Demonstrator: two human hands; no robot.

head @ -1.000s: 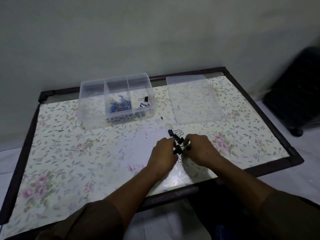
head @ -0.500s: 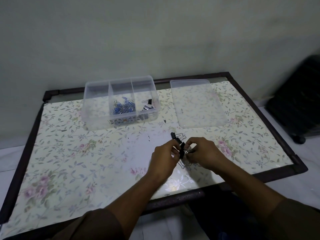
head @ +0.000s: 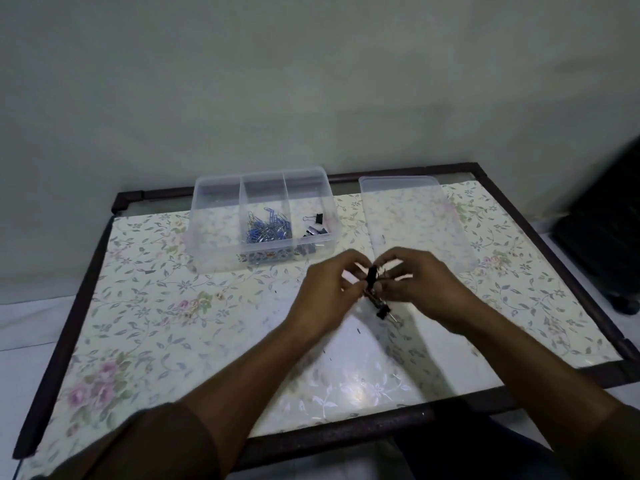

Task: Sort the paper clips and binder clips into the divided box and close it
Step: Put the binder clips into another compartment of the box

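Head view, frame centre: left hand [head: 327,292] and right hand [head: 415,289] together pinch linked binder clips [head: 373,284], probably separating them for the divided box [head: 214,251] at upper left.

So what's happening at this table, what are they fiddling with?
A person is sorting clips into a clear divided box. Both hands, the left hand and the right hand, pinch a small bunch of black binder clips held just above the floral table. In the box, blue paper clips fill the middle compartment and a few binder clips lie in the right one; the left looks empty. The lid lies off, to the right of the box.
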